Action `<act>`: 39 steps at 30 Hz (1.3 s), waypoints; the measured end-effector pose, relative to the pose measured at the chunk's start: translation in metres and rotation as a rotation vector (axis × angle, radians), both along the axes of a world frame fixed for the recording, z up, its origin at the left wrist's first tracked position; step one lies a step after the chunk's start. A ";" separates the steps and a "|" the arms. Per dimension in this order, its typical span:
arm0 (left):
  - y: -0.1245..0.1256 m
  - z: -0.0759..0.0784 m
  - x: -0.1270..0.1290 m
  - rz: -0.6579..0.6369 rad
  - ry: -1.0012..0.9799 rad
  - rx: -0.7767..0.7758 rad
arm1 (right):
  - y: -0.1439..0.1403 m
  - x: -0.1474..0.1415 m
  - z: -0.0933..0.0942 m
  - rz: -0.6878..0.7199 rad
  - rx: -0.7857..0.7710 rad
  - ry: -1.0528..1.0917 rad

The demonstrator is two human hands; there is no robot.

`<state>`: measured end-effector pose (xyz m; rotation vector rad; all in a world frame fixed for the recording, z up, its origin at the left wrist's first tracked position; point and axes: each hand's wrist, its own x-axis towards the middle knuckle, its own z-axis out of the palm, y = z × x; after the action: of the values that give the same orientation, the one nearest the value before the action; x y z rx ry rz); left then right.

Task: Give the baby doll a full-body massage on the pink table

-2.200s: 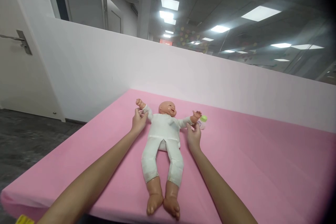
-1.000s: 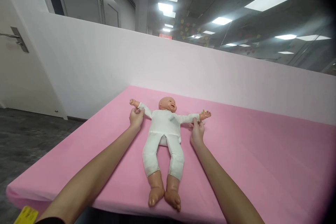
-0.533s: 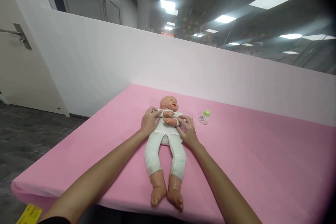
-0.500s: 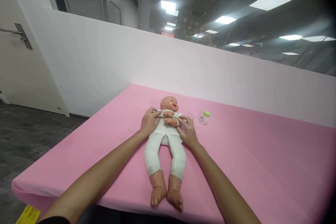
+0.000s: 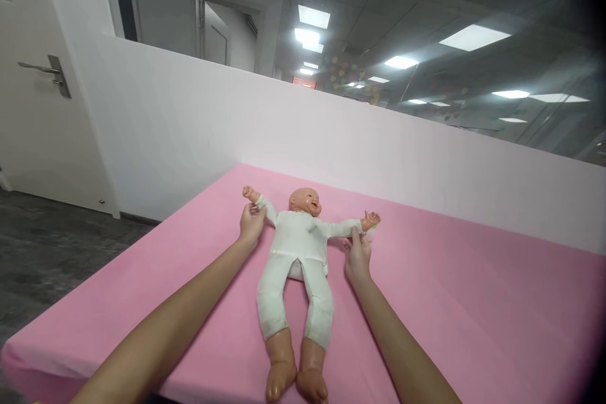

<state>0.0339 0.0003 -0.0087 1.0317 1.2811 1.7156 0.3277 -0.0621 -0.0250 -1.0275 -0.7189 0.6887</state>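
Note:
A baby doll (image 5: 299, 237) in a white cloth body lies on its back, its head at the far end and its bare feet towards me. Both of its arms are stretched out sideways. My left hand (image 5: 252, 223) is closed around the sleeve of the doll's arm on the left, just below its small hand. On the other side, my right hand (image 5: 358, 255) pinches the sleeve of the arm on the right near the wrist. Behind that doll hand, a small bottle (image 5: 372, 231) is almost wholly hidden.
The doll lies on a table with a pink cover (image 5: 449, 303). A white partition wall (image 5: 402, 151) runs along the table's far edge. To the left stand a door with a metal handle (image 5: 59, 76) and a dark floor (image 5: 57, 246).
The doll's arms, folded over its chest before, are now spread out to both sides. My hands have moved apart with them. The view has tilted up slightly, and the bottle has become mostly covered.

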 end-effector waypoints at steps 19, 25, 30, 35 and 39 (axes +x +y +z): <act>-0.024 0.006 0.020 -0.207 0.592 0.306 | -0.025 -0.026 0.013 0.107 0.304 -0.968; -0.031 0.009 0.021 -0.266 0.845 0.385 | -0.023 -0.025 0.012 0.121 0.346 -1.118; -0.028 0.012 0.019 -0.206 0.685 0.365 | -0.023 -0.024 0.013 0.105 0.234 -0.908; -0.013 0.009 0.010 -0.113 0.271 0.132 | -0.015 -0.018 0.011 0.041 0.097 -0.494; -0.001 0.006 -0.001 -0.048 -0.015 -0.057 | -0.002 -0.006 0.004 0.022 0.009 -0.079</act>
<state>0.0328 -0.0006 -0.0029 1.0064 1.2786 1.6383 0.3221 -0.0642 -0.0207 -1.0443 -0.8020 0.6656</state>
